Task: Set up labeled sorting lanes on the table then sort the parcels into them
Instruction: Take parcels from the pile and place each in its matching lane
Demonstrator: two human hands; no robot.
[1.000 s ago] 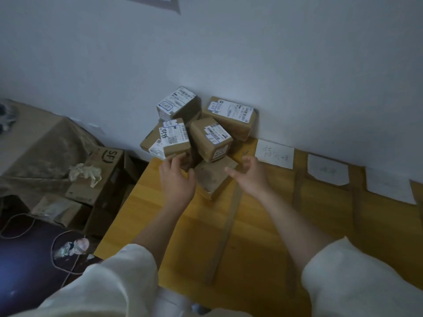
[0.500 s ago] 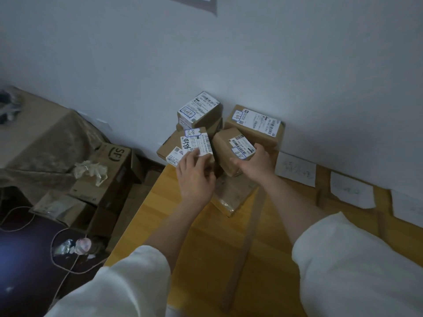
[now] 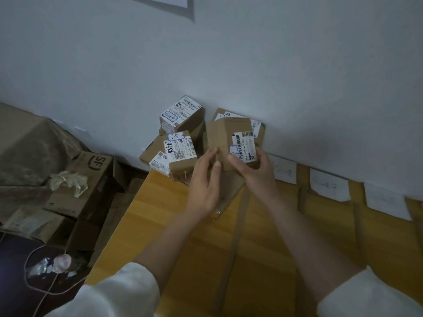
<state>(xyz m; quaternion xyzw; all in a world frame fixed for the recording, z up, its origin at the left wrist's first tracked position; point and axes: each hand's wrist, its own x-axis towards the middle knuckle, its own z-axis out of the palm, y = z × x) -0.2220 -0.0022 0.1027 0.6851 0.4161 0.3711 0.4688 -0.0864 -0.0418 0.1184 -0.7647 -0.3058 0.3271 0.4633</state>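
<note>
A brown box (image 3: 231,143) is up in the air, just above the far left corner of the table (image 3: 164,225), in front of the pile of other boxes (image 3: 180,143); both hands hold it. The right hand (image 3: 256,170) grips its near right side, with the thumb on the white sticker (image 3: 243,146); the left hand (image 3: 203,179) pinches its near left edge, fingers (image 3: 211,154) and thumb closed on the cardboard. The box is tilted, so the sticker with its bar code faces the camera.

The pile sits against the wall (image 3: 229,53) at the table corner; one box with a white sticker (image 3: 182,112) is on top, and another one with blue writing (image 3: 180,149) leans in front of it; another box (image 3: 258,126) peeks out behind the held one.

White paper labels (image 3: 329,185) lie in a row along the wall side of the table; brown strips (image 3: 238,227) run across the wood between them; the writing on the papers is too faint to read.

On the floor to the left is a big box with SF on it (image 3: 91,177); crumpled clear plastic (image 3: 68,183) lies on top of it.
</note>
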